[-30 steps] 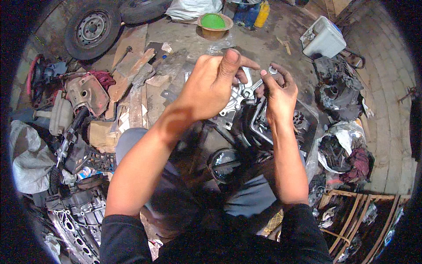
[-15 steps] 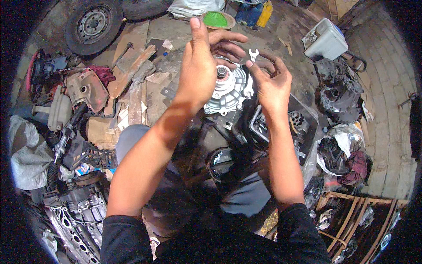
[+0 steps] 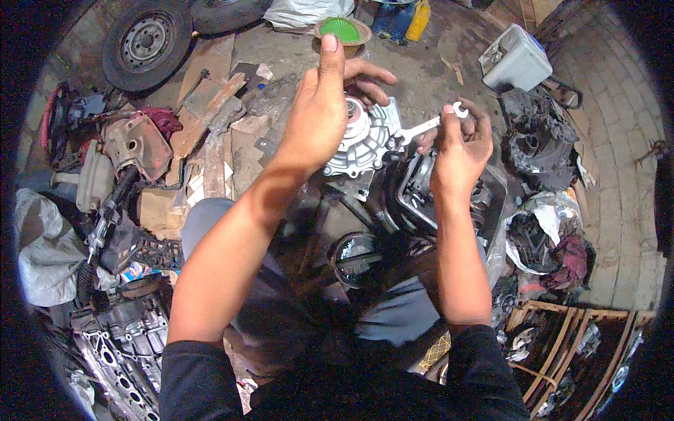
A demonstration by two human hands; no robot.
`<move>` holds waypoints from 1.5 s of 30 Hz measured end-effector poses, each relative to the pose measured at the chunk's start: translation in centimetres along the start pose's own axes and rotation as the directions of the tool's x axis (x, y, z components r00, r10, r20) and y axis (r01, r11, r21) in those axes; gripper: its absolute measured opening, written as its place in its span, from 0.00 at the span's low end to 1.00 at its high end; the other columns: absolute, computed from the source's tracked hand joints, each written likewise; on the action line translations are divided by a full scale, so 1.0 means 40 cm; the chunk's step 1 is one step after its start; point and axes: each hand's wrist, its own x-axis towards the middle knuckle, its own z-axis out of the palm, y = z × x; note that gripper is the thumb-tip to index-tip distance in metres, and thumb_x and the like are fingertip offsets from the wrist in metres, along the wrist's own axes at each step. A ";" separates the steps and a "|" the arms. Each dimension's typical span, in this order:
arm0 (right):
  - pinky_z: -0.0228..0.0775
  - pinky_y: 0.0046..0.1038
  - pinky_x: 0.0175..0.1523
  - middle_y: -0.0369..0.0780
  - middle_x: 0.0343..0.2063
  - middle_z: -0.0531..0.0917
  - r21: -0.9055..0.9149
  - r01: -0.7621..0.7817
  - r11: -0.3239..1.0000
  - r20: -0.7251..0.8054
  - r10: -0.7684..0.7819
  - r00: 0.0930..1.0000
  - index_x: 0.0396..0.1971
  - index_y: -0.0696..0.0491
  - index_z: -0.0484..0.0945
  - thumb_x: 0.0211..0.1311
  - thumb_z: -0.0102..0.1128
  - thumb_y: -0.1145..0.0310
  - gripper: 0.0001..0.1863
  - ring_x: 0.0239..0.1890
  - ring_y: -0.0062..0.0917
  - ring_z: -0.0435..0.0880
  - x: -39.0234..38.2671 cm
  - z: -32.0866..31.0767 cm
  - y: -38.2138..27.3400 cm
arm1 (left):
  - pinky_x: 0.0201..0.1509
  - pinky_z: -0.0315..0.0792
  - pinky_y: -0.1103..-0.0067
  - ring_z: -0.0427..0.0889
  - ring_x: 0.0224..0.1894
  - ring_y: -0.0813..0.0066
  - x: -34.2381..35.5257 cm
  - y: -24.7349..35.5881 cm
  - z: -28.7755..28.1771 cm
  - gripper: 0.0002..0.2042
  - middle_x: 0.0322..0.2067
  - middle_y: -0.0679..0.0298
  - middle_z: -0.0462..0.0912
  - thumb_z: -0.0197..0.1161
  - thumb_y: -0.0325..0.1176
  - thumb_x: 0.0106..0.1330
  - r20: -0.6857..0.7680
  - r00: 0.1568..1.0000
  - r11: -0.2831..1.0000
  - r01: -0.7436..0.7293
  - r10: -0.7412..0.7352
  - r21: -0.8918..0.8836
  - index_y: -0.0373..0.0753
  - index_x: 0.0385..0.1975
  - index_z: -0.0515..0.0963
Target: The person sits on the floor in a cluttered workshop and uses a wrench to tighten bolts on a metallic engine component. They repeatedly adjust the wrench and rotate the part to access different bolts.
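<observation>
A silvery ribbed metal housing (image 3: 358, 153) with a round raised hub sits on the floor between my knees. My left hand (image 3: 321, 116) is at its left and far side, thumb up and fingers spread apart, holding nothing; whether the fingertips touch the housing I cannot tell. A combination wrench (image 3: 420, 130) is pinched between the thumb and fingers of my right hand (image 3: 460, 144). Its far end lies at the bolt on the housing's right edge, while the open jaw points up and right past my thumb. My palm hides part of the grip.
Close by on the right is a tray of metal parts (image 3: 414, 182). A dark round pan (image 3: 354, 259) lies nearer me. Farther out are a green-lined bowl (image 3: 340, 31), a wheel (image 3: 146, 42), a white container (image 3: 516, 59), greasy castings (image 3: 537, 140) and an engine block (image 3: 119, 344).
The wrench has swung from nearly upright to slanting rightward, its far end staying at the housing's right edge. My right hand has moved right and slightly nearer; my left hand has barely shifted.
</observation>
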 end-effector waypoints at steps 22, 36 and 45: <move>0.73 0.28 0.19 0.46 0.27 0.78 0.127 -0.163 0.978 0.047 0.158 0.986 0.47 0.62 0.65 0.67 0.58 0.75 0.14 0.16 0.28 0.81 -0.047 0.040 -0.045 | 0.34 0.66 0.81 0.79 0.31 0.77 -0.007 -0.001 0.004 0.47 0.26 0.61 0.85 0.18 0.67 0.73 -0.028 0.999 0.999 -0.016 0.017 0.032 0.35 0.38 0.85; 0.65 0.20 0.22 0.41 0.28 0.83 0.203 -0.144 0.968 0.044 0.138 0.989 0.59 0.66 0.69 0.62 0.64 0.74 0.27 0.19 0.17 0.76 0.016 0.065 -0.017 | 0.43 0.74 0.80 0.81 0.35 0.73 0.002 0.004 -0.014 0.45 0.29 0.59 0.84 0.22 0.67 0.73 -0.004 0.998 0.984 0.065 -0.067 -0.166 0.31 0.43 0.81; 0.75 0.31 0.17 0.51 0.30 0.78 0.153 -0.120 0.981 0.007 0.121 0.993 0.51 0.62 0.60 0.67 0.58 0.77 0.19 0.16 0.33 0.82 -0.048 0.029 -0.038 | 0.42 0.74 0.80 0.81 0.35 0.73 -0.003 0.002 -0.019 0.44 0.30 0.58 0.84 0.21 0.67 0.73 -0.007 0.999 0.993 0.036 -0.037 -0.113 0.32 0.44 0.81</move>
